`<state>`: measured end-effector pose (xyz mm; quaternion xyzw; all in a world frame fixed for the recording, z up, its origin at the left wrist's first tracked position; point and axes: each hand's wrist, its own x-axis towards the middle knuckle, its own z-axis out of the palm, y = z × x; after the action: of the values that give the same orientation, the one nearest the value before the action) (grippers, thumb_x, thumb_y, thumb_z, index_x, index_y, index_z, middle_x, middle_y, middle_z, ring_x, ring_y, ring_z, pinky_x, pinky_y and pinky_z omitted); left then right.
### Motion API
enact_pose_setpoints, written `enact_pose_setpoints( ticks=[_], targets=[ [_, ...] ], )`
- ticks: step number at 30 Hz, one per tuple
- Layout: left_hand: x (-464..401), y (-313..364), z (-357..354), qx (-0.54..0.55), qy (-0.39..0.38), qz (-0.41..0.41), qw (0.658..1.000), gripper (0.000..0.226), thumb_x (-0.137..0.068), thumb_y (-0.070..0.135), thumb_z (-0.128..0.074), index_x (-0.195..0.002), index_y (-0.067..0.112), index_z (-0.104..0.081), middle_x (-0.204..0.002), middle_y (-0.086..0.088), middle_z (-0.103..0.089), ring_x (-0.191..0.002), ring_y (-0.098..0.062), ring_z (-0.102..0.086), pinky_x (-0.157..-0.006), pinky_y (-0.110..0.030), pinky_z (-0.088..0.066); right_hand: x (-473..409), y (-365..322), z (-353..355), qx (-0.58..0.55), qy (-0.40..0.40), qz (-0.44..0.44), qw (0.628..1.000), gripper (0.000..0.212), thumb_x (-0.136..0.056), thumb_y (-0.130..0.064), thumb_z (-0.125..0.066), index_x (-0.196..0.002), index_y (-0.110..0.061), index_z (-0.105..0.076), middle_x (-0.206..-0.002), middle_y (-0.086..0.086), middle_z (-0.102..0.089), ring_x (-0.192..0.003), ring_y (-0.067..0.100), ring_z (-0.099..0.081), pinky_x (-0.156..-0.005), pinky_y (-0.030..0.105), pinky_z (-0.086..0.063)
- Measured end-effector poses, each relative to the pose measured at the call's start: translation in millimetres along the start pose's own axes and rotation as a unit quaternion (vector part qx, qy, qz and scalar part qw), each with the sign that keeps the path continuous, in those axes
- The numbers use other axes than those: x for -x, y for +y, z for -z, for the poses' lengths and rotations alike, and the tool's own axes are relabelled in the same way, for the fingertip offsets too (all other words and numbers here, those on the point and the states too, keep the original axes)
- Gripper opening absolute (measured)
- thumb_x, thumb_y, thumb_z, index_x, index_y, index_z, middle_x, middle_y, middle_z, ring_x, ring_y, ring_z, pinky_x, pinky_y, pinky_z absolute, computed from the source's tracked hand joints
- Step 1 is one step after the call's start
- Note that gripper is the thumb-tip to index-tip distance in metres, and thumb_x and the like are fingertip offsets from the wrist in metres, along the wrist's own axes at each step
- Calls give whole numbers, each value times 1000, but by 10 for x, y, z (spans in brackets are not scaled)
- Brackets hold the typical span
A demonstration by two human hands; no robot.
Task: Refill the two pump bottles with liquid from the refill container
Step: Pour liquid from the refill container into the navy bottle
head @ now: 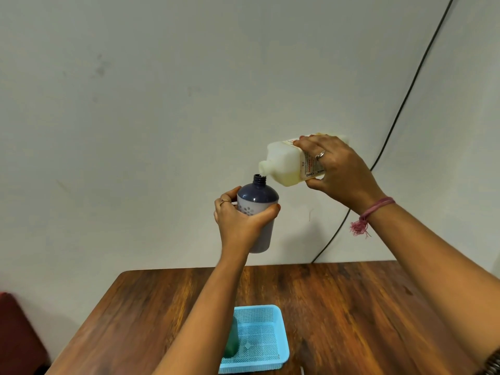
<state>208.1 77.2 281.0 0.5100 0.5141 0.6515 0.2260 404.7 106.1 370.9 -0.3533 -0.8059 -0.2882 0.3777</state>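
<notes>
My left hand (239, 220) grips a dark blue bottle (258, 197) with a pale flowered label, held upright in the air above the table; its pump is off and its neck is uncapped. My right hand (336, 169) holds the whitish refill container (284, 165) tipped on its side, with pale yellow liquid inside. The container's spout sits right at the bottle's neck. A green bottle (232, 341), partly hidden behind my left forearm, lies in the light blue basket (270, 339).
The wooden table (351, 315) spreads below my arms, with the basket near its front middle. A black cable (400, 104) runs down the white wall at the right. Something dark red (13, 328) stands at the far left, off the table.
</notes>
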Motion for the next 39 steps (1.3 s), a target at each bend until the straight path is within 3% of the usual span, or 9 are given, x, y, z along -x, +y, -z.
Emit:
enact_pose_setpoints(
  ticks=[39],
  targets=[
    [40,9,-23,5,-1,9,1000,91,-36,61,-76,-116,34,-41,-124,2,-49,-115,-23,-52,-92,-44,-54,-13,43,15,1,-6,10,1000,73,-64,-9,-84,-130,-7,-53,-126,15,-59,-115,35,-55,-100,45,-42]
  ],
)
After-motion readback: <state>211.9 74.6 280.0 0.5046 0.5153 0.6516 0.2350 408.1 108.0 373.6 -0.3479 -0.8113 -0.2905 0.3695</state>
